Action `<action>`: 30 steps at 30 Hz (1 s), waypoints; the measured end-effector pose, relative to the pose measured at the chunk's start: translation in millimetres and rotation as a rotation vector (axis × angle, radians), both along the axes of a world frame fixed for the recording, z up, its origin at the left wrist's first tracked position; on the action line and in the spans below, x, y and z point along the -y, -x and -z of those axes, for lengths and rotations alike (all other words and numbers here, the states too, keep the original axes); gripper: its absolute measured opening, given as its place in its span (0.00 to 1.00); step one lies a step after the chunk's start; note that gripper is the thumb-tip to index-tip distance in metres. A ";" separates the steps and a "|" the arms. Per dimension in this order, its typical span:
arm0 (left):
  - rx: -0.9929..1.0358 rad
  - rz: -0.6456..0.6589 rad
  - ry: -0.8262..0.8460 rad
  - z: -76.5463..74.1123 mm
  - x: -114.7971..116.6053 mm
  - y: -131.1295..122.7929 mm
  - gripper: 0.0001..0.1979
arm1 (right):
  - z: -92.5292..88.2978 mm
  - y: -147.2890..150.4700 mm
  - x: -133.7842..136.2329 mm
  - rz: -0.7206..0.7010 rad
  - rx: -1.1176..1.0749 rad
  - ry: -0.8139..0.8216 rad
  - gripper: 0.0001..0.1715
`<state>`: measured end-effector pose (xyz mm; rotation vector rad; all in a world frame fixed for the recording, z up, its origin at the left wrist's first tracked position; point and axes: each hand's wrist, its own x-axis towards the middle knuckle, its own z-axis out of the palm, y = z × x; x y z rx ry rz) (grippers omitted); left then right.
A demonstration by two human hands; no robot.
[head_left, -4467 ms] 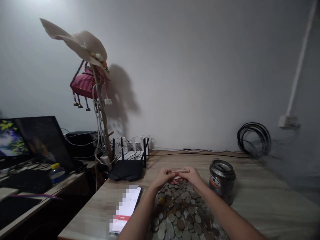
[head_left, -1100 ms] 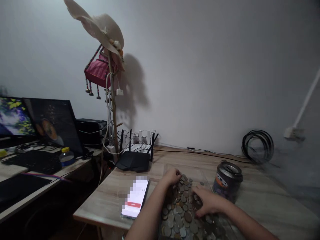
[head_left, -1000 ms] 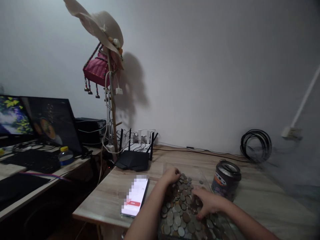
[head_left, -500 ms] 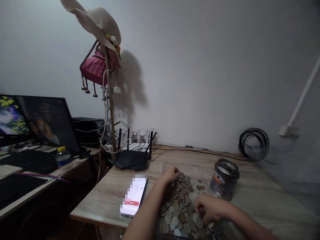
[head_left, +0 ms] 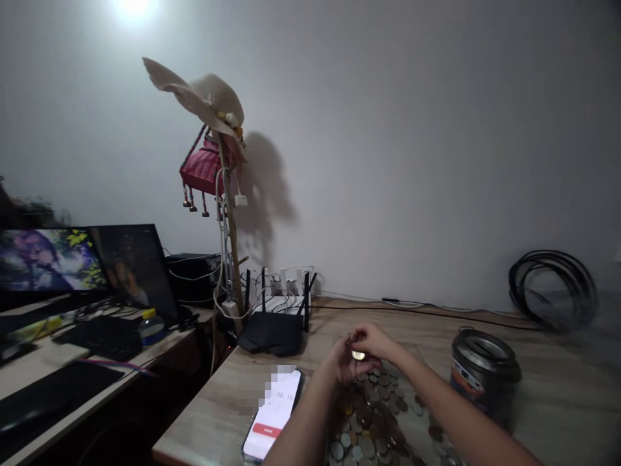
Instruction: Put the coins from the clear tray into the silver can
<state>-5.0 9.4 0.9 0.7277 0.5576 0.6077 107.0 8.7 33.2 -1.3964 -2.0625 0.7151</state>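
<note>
A pale wall [head_left: 412,162] rises behind a wood-grained bench [head_left: 204,417], with a bright glare high on its left side. On a branch-like stand [head_left: 233,233] hang a wide-brimmed hat [head_left: 208,97] and a pink beaded bag [head_left: 202,169]. At the foot of the stand, a black router [head_left: 272,333] sits on the bench, and a coil of black cable [head_left: 553,291] leans against the wall at the far right.

The person's hands meet above the upper end of a pile of coins [head_left: 366,446]. The left hand [head_left: 343,366] is partly curled; the right hand [head_left: 371,343] reaches across to it, its fingers bent and drawn together. A bright coin [head_left: 358,355] shows between them, though which hand grips it cannot be told. The pile spreads toward the person between the two forearms, with a few more coins lying to its right. A lit phone [head_left: 269,430] lies left of the left forearm, partly pixelated. A round tin [head_left: 485,375] with a slotted top stands upright to the right of the right forearm.
</note>
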 end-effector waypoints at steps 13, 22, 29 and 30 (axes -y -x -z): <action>-0.095 -0.059 0.073 -9.3 9.1 5.3 0.10 | 0.7 -21.6 29.5 -0.015 0.055 -0.184 0.13; -0.181 -0.142 -0.097 -4.1 18.6 6.0 0.05 | 18.6 -32.0 23.8 -0.078 -0.107 -0.052 0.18; -0.227 -0.066 -0.182 6.7 14.9 5.1 0.05 | 27.2 -30.1 22.5 -0.075 -0.164 0.041 0.16; -0.231 -0.058 -0.198 8.3 13.9 4.8 0.05 | 27.3 -29.5 23.1 -0.075 -0.170 0.050 0.16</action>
